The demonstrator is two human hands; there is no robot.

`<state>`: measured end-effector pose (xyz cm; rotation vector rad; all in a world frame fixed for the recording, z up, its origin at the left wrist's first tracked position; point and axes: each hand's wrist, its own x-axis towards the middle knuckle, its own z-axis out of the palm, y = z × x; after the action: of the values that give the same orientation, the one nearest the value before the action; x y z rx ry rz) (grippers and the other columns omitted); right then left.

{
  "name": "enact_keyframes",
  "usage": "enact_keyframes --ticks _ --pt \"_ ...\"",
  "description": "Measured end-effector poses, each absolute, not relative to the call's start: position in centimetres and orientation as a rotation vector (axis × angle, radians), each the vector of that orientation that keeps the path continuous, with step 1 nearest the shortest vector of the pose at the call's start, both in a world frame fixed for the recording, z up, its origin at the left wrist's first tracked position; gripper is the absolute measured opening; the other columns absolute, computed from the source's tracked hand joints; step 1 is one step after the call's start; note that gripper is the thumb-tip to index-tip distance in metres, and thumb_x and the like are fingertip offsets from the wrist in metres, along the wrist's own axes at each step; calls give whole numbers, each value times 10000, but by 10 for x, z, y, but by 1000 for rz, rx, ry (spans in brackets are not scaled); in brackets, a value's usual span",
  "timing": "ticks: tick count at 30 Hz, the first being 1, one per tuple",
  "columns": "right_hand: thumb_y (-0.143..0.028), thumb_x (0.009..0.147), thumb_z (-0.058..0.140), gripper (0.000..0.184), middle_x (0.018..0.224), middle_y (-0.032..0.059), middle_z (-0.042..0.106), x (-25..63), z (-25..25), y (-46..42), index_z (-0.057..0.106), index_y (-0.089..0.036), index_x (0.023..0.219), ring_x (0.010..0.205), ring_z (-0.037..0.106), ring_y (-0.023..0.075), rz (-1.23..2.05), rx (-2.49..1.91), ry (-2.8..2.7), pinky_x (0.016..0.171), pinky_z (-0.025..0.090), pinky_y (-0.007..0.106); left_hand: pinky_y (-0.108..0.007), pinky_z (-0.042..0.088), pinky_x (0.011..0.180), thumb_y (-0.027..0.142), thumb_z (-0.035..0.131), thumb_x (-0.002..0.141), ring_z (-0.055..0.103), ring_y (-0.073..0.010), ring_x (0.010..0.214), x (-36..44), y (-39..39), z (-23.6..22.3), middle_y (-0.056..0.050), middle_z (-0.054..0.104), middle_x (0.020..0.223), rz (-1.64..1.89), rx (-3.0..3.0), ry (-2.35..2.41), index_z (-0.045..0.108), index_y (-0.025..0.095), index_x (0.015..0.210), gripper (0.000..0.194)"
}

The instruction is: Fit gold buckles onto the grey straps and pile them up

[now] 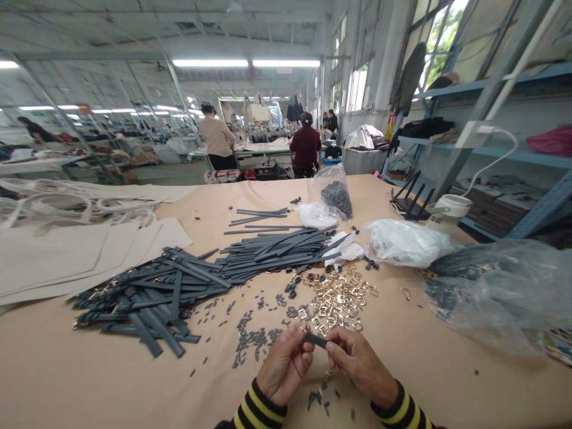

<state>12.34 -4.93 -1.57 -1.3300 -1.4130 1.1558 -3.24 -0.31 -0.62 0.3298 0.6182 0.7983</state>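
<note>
Left hand (285, 364), right hand (361, 366) — fingers (338, 337) pinch short grey strap piece (316, 340); gold buckles (338, 304) just ahead on bench (67, 381).

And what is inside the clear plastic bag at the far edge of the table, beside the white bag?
The clear plastic bag holds a heap of small dark grey pieces. The plastic blurs their exact shape, and the pieces lower in the heap are covered by those on top.

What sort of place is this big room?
It's probably a workshop where bags are made: a long table is piled with dark grey straps and gold metal buckles, and bags hang at the far end.
</note>
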Motion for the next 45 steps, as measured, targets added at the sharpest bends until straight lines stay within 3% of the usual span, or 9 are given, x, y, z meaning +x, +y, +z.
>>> enact_keyframes --ticks 9,16,21,25,31,39,45 --pt "-328 806 496 192 548 -32 533 126 -17 -50 553 -151 759 499 475 96 1171 -1284 -1424 506 373 204 -117 466 437 152 651 700 490 -40 504 -34 -5 -9 27 472 602 801 336 601 496 115 715 159" --pt "-335 816 498 200 561 -41 532 135 -12 -53 572 -151 790 430 398 59 1306 -1227 -1497 449 326 183 -131 457 435 175 664 687 476 -43 476 -35 -7 -11 25 476 574 723 332 547 503 118 679 171" --pt "-312 817 498 176 590 -24 556 133 -6 -52 555 -150 776 524 491 89 1306 -1181 -1512 513 383 199 -124 416 433 175 673 672 494 -52 486 -29 -15 -20 -2 509 579 636 374 502 545 98 675 149" --pt "-294 845 438 112 641 -11 592 119 -4 -55 442 -182 842 599 581 126 1315 -1155 -1388 577 452 241 -117 382 430 238 665 688 468 -33 458 -20 -22 -23 -23 532 576 622 419 598 579 64 684 193" --pt "-226 841 424 40 644 -14 602 109 -4 -56 451 -197 849 602 602 137 1133 -1272 -1488 600 460 251 -135 307 368 326 679 657 399 -36 400 -18 -21 -22 15 492 503 631 613 665 580 82 713 269" --pt "-227 811 460 84 603 -34 534 112 -6 -50 482 -190 739 560 530 118 1034 -1376 -1521 545 406 220 -209 427 580 262 650 676 522 -115 665 -31 -14 -17 -29 559 748 773 842 693 582 125 747 168" --pt "-217 796 468 74 607 -32 536 111 -7 -52 475 -194 726 573 509 119 963 -1438 -1577 538 383 219 -222 405 577 335 650 674 503 -108 583 -30 -13 -27 -15 553 631 796 854 727 563 119 671 233"
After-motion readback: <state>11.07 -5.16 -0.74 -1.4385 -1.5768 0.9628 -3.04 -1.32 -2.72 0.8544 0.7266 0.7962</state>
